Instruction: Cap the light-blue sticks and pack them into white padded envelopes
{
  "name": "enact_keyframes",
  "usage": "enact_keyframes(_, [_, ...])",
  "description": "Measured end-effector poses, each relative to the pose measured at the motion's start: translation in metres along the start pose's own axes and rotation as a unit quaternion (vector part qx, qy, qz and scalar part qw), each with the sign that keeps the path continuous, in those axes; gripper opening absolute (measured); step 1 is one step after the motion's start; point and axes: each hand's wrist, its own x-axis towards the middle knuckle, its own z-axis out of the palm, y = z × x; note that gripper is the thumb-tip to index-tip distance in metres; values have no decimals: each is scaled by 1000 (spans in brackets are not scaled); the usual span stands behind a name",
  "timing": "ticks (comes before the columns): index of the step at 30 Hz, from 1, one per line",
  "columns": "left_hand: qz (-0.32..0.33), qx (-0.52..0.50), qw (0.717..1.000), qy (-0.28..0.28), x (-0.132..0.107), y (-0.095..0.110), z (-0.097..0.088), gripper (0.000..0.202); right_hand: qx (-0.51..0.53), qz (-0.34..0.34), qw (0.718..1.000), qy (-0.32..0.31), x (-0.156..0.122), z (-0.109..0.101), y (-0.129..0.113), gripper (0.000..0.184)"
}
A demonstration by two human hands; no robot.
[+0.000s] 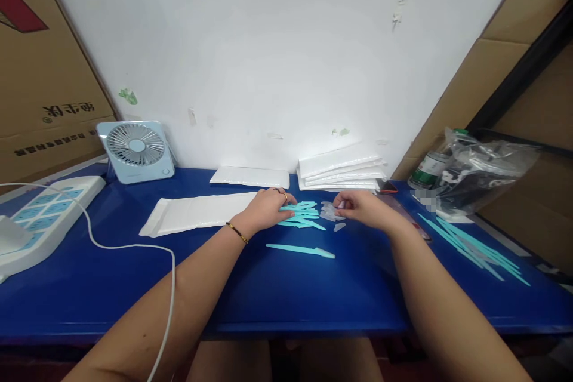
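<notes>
In the head view, a pile of teal eyebrow razors lies on the blue table. My left hand is at the pile's left end, thumb and fingers closed around a teal razor's handle. Just right of the pile is a small heap of translucent plastic caps. My right hand reaches into these caps, its thumb and forefinger pinched on one that its fingers partly cover. One loose cap lies nearer to me. A single eyebrow razor with a clear cap over its blade lies in front of the pile.
White padded mailers are stacked against the wall, with another mailer beside my left hand. At left stand a light-blue fan and a power strip; a white cable crosses my left forearm. More teal razors lie at right.
</notes>
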Motion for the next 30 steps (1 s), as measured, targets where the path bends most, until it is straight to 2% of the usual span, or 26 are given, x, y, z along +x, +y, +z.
enact_keyframes(2, [14,-5,1000,0,-4,6,-4,36,-10,-1,1000,16,0,-1,0,24])
enact_keyframes(3, [27,-16,999,-21,-6,11,-5,37,-10,-8,1000,17,-1,-2,-1,24])
enact_keyframes(5, [52,-46,993,-97,-10,21,-6,36,7,-26,1000,-5,-4,-4,-8,24])
enact_keyframes(7, [53,-64,982,-171,-13,30,-5,31,39,-44,997,-54,-8,-6,-15,27])
enact_keyframes(8, [47,-65,978,-191,-13,33,-4,26,53,-52,994,-85,-9,-6,-19,29])
enact_keyframes(10, [31,-55,979,-193,-13,35,-1,18,63,-69,984,-154,-11,-5,-26,31])
enact_keyframes(12, [21,-47,985,-163,-11,33,0,17,62,-78,973,-207,-11,0,-31,33])
enact_keyframes(14, [10,-53,990,-131,-10,29,-1,17,80,-79,970,-216,-10,5,-34,32])
enact_keyframes(17, [-15,-109,987,-116,-9,19,-5,18,132,-64,975,-166,-6,10,-30,32])
enact_keyframes(20, [-43,-191,974,-110,-8,8,-7,19,170,-31,981,-85,-4,5,-16,38])
enact_keyframes(22, [-56,-230,968,-85,-8,2,-6,21,190,-23,981,-21,-3,-1,-7,43])
enact_keyframes(27, [-43,-246,968,10,-6,1,-6,38,273,-51,956,97,-1,-3,-7,41])
enact_keyframes(30, [-40,-234,971,27,-5,3,-7,42,329,-40,936,120,1,2,-14,36])
